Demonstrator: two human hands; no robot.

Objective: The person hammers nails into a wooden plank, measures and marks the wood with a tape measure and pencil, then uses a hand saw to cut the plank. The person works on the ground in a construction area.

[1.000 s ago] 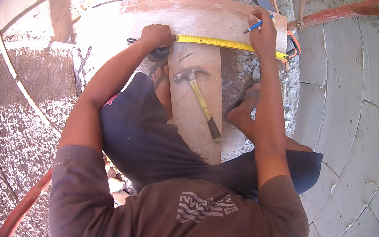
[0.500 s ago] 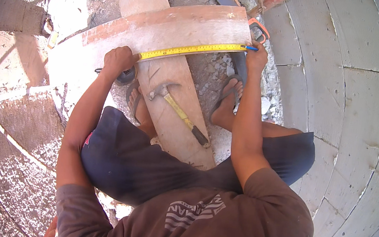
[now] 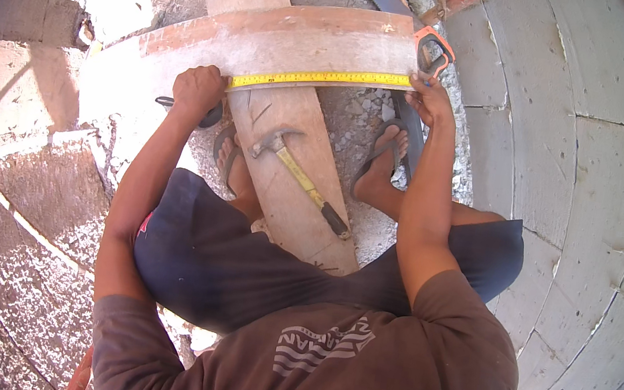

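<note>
A wide plank (image 3: 303, 36) lies crosswise in front of me, with the yellow blade of a tape measure (image 3: 321, 78) stretched along its near edge. My left hand (image 3: 200, 91) is closed over the plank's left part, gripping the tape measure; its dark case shows partly beneath the hand. My right hand (image 3: 430, 104) is at the plank's right end, fingers pinched by the end of the blade. A bit of a slim blue pencil shows among these fingers, mostly hidden. Between my feet, a claw hammer (image 3: 302, 181) with a yellow and black handle rests on a second board (image 3: 303, 226).
Just beyond my right hand is a handsaw (image 3: 434, 52) with an orange and black handle. A dark strip (image 3: 410, 141) lies beside my right foot. Grey block wall or paving (image 3: 565, 176) spans the right. Rubble and nails are scattered about; a pale hose (image 3: 12, 207) curves at left.
My right hand has turned and shifted slightly right and down at the tape's end, and the blue pencil is now mostly hidden. My left hand keeps its grip on the tape measure.
</note>
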